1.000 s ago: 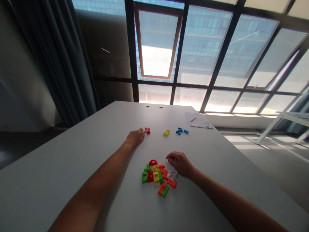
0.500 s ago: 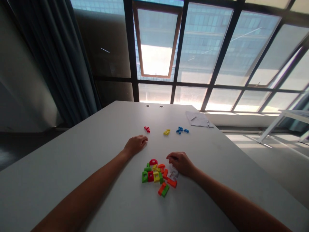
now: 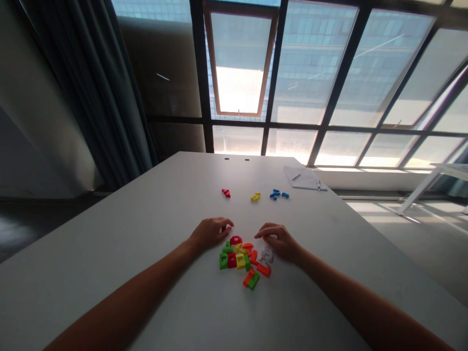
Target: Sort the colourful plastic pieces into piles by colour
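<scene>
A loose pile of plastic toy blocks lies on the white table between my forearms. It has a green block [image 3: 223, 262], a red block [image 3: 232, 261], a yellow block [image 3: 240, 261], an orange block [image 3: 263, 270] and some clear or whitish pieces [image 3: 266, 255]. My left hand [image 3: 212, 231] rests just beyond the pile's left side, fingers bent and a gap showing at the thumb. At the pile's right, my right hand [image 3: 278, 239] hovers or rests beside the clear pieces, fingers stretched forward and apart. Nothing shows in either hand.
Farther back on the table [image 3: 175, 183] stand small groups: red blocks [image 3: 226, 193], yellow blocks [image 3: 255, 197] and blue blocks [image 3: 275, 194]. Papers [image 3: 305, 178] with pens lie near the right edge. Windows rise behind, and a dark curtain [image 3: 87, 92] hangs at left.
My left hand has drawn back from near the red group toward the pile. My right hand has shifted slightly, its fingers more extended. The view has moved a little.
</scene>
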A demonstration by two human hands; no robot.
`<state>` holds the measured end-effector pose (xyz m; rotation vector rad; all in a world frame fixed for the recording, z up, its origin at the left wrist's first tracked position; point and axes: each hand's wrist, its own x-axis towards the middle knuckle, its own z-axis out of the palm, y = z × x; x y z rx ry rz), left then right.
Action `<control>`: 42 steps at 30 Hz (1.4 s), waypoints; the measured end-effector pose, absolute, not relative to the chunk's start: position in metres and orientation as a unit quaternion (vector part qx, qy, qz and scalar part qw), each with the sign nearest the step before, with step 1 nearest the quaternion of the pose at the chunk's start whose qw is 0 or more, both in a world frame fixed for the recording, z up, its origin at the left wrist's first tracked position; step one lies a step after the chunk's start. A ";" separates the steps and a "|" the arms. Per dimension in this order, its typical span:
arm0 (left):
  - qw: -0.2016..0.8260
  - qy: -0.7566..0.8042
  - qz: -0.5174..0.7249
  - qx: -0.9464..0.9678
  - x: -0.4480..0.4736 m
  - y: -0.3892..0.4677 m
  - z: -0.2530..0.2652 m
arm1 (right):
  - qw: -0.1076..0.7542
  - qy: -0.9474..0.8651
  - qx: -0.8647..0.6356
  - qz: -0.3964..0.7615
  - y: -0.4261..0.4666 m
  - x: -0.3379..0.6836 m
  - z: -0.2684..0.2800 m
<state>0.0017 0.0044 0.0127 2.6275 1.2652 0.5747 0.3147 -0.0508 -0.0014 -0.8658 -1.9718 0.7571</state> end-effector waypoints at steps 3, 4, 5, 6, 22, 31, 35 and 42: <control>0.062 0.402 0.169 0.898 0.003 0.003 0.014 | 0.387 -0.814 -0.310 0.303 -0.053 0.316 0.000; 0.059 0.395 0.163 0.902 0.003 0.003 0.014 | 0.375 -0.824 -0.304 0.296 -0.053 0.317 0.000; 0.056 0.391 0.160 0.905 0.003 0.003 0.014 | 0.363 -0.835 -0.300 0.285 -0.054 0.317 0.000; 0.054 0.388 0.159 0.906 0.003 0.003 0.014 | 0.349 -0.846 -0.298 0.272 -0.054 0.317 0.000; -0.018 0.310 0.157 0.937 0.001 0.004 0.010 | 0.276 -0.877 -0.358 0.165 -0.054 0.310 -0.002; 0.022 0.338 0.143 0.930 0.001 0.005 0.011 | 0.216 -0.854 -0.457 0.124 -0.058 0.302 0.003; 0.058 0.367 0.115 0.921 0.001 0.003 0.016 | 0.207 -0.859 -0.448 0.138 -0.059 0.302 0.008; 0.062 0.414 0.103 0.902 0.006 -0.001 0.022 | 0.184 -0.862 -0.453 0.132 -0.058 0.300 0.007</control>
